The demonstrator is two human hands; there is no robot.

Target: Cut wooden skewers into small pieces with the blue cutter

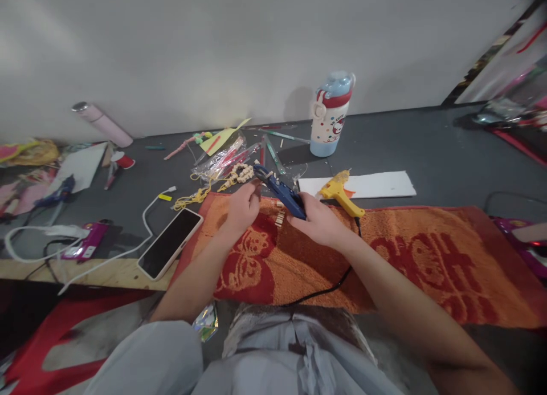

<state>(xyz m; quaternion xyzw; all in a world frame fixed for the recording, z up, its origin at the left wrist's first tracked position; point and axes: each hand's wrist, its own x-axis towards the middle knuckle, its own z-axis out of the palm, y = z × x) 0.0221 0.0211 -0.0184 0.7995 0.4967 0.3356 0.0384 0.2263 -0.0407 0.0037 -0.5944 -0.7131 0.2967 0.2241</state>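
Observation:
My right hand (319,223) is wrapped round the grip of a blue glue gun (280,191), whose nozzle points up and left. My left hand (243,208) is closed in a pinch right at the nozzle tip, holding something small that I cannot make out. Both hands hover over an orange and red towel (410,258). A short row of small wooden beads (280,218) lies on the towel between the hands. More beads on yellow cord (231,178) lie just beyond the left hand.
A yellow glue gun (339,196) rests by a white card (376,184). A phone (170,242) on a white cable lies left of the towel. A blue and white bottle (330,114) stands at the back. Pens and plastic wrappers (231,153) clutter the dark floor.

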